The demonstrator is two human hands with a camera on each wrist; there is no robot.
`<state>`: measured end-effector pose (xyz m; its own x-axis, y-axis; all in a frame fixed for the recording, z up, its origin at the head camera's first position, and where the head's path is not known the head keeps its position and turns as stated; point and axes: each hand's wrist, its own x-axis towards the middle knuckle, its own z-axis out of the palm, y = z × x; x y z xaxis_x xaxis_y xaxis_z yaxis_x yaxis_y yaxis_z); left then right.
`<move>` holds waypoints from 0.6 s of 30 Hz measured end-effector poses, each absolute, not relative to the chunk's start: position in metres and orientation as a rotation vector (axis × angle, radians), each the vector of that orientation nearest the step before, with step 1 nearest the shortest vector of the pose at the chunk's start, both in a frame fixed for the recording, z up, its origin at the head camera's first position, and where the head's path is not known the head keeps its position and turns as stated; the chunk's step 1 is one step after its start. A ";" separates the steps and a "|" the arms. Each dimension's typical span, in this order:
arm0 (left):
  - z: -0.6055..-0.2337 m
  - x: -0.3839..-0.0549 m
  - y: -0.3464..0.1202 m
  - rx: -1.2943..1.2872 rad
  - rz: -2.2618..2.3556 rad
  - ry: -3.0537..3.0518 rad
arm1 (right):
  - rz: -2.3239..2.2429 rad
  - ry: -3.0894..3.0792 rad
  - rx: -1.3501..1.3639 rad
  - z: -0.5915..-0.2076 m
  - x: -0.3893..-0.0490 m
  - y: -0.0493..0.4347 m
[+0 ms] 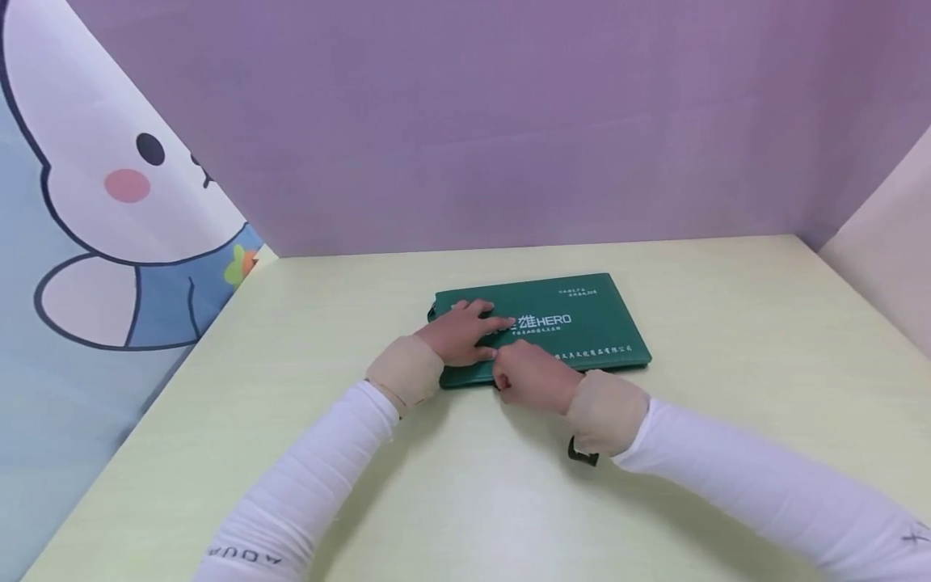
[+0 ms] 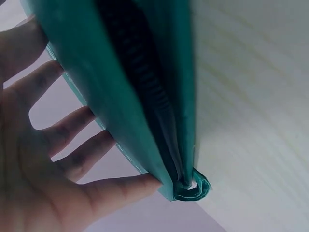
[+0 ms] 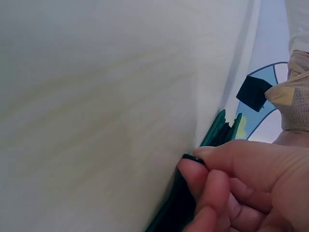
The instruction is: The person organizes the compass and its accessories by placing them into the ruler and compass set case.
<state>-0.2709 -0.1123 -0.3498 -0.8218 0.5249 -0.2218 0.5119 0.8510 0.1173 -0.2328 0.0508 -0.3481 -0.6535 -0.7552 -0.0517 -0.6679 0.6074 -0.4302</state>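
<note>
A flat green zip bag (image 1: 600,323) with white lettering, including "HERO", lies on the table. Spread over its left part is my left hand (image 1: 460,333), fingers straight and pressing the cover. At the near edge, my right hand (image 1: 534,376) has curled fingers; in the right wrist view, thumb and forefinger pinch a small dark zipper pull (image 3: 194,158). The left wrist view shows the dark zipper (image 2: 152,87) running between the two green edges, which stand apart there. A green fabric loop (image 2: 200,188) sticks out at the bag's corner.
The bag rests on a pale wood-look table (image 1: 327,323). Behind the table stands a purple panel (image 1: 509,129), and a cartoon rabbit print (image 1: 131,145) hangs along the left side. Beige wraps (image 1: 407,368) circle both wrists, over white sleeves.
</note>
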 end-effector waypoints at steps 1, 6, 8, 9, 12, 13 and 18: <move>-0.350 -0.271 -0.112 0.795 0.082 2.781 | -0.556 2.599 -1.175 -0.347 -0.233 0.050; -0.348 -0.271 -0.108 0.786 0.113 2.777 | -0.550 2.569 -1.157 -0.346 -0.238 0.056; -0.348 -0.271 -0.107 0.776 0.114 2.782 | -0.554 2.539 -1.142 -0.346 -0.241 0.058; -0.348 -0.271 -0.107 0.770 0.108 2.787 | -0.557 2.521 -1.147 -0.345 -0.243 0.060; -0.349 -0.269 -0.106 0.729 0.062 2.807 | -0.558 2.460 -1.185 -0.345 -0.248 0.064; -0.349 -0.269 -0.105 0.716 0.040 2.816 | -0.550 2.441 -1.213 -0.345 -0.250 0.066; -0.344 -0.263 -0.101 0.678 -0.027 2.849 | -0.496 2.367 -1.340 -0.345 -0.260 0.084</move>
